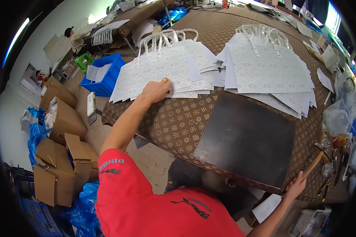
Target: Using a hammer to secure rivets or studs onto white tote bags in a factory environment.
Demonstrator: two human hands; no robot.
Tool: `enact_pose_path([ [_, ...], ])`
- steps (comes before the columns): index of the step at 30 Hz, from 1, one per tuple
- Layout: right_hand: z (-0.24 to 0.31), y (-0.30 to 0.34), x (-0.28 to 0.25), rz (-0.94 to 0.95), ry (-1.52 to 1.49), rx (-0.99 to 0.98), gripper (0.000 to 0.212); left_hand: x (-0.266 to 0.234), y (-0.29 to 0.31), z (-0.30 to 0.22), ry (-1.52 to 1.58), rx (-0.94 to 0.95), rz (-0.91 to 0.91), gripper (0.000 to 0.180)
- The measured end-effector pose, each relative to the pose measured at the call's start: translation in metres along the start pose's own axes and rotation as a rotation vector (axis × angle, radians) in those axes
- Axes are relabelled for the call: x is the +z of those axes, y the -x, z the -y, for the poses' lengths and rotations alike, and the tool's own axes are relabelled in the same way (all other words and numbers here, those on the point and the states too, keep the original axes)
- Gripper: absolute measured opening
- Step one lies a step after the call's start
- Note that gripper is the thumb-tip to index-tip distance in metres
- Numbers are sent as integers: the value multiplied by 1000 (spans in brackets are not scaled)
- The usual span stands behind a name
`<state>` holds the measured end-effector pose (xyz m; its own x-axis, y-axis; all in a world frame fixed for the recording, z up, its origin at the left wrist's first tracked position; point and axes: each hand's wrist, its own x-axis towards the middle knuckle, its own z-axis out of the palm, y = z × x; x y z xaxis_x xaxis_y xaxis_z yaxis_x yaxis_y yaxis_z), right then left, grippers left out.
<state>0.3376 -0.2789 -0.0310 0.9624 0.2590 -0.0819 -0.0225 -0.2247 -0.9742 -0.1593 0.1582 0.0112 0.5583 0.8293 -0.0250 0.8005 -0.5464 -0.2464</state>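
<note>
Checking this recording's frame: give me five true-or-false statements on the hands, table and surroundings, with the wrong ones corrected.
1. The person's right hand grips a wooden-handled hammer. True.

2. The black board lies nearer the person than the left stack of white panels and the right stack. True.

3. The left hand rests on the black board. False: it is at the near edge of the left stack.

4. The handles on both stacks point toward the person. False: they point away.

5. The open bin left of the table is red. False: that is a blue bin.
</note>
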Motion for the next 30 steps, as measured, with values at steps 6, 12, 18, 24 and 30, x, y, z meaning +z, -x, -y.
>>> enact_pose_path([
  [6, -4, -3, 1, 21, 22, -31, 22, 1, 3, 6, 145, 121, -166, 20],
  [12, -8, -2, 1, 37, 63, -81, 22, 18, -15, -4, 83, 91, -205, 15],
  [18, -9, 0, -4, 54, 60, -97, 21, -87, 8, 17, 121, -197, -631, 9],
  [24, -8, 3, -10, 35, 16, -39, 23, -216, 84, -119, 89, 416, -940, 25],
  [30, -72, -57, -20, 68, 175, -945, 20, -182, 140, -288, 813, 838, -368, 20],
])
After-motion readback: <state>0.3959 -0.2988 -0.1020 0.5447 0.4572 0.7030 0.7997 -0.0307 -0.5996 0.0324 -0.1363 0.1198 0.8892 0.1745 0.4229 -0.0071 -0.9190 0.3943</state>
